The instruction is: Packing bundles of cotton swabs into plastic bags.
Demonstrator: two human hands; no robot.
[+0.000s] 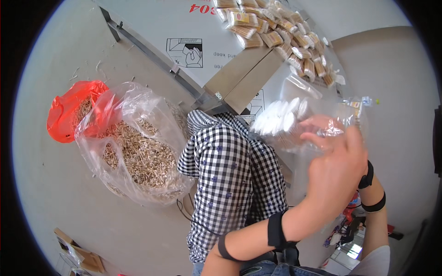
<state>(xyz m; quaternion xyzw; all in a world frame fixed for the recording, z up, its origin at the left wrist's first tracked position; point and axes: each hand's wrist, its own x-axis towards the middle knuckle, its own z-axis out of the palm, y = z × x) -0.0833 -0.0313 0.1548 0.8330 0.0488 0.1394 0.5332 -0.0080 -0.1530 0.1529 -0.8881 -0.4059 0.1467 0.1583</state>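
Observation:
My left hand (334,154) reaches in from the lower middle, black bands round its wrist and forearm. Its thumb and fingers are curled on a clear plastic bag (306,87), whose film shines over the fingertips. Inside or under that film lies a cluster of cotton swabs (281,118) with white tips turned up. Farther right comes my right forearm (374,195), also banded in black; its hand is mostly hidden behind the left one, so its grip does not show. Another clear-wrapped swab pack (353,110) sits just beyond the hands.
Bundled swab packs (299,41) are heaped at the far right of the printed grey surface (147,18). A metal bar (152,55) and a brown strip (244,76) cross it. Leftward stand a clear sack of short sticks (147,156) and a red bag (57,117). Checked cloth (225,175) covers my lap.

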